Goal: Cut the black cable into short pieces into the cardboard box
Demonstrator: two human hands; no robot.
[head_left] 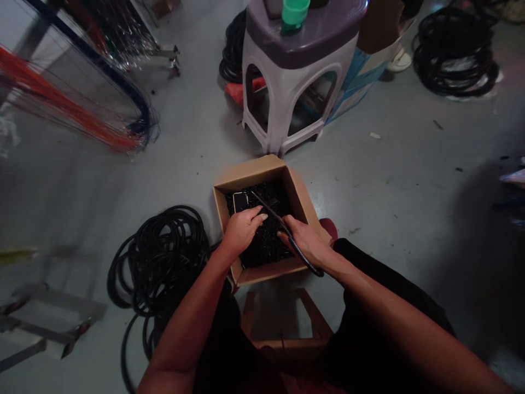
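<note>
My hands work over an open cardboard box (250, 175) that is filled with short black cable pieces (266, 241). My right hand (307, 241) grips a length of black cable (305, 253), which runs diagonally across the box and over its front edge. My left hand (241, 230) hangs curled inside the box, close to that cable. Its fingertips hide whatever they may hold. Just beyond it, a small dark rectangular object with a pale outline (240, 201) lies on the pile.
A large coil of black cable (158, 257) lies left of the box. Behind it stands a purple-and-white plastic stool (299, 93) with a green cup (294, 13). Another coil (455, 52) is at the upper right, and a wire frame with orange strands (77, 93) is at the upper left.
</note>
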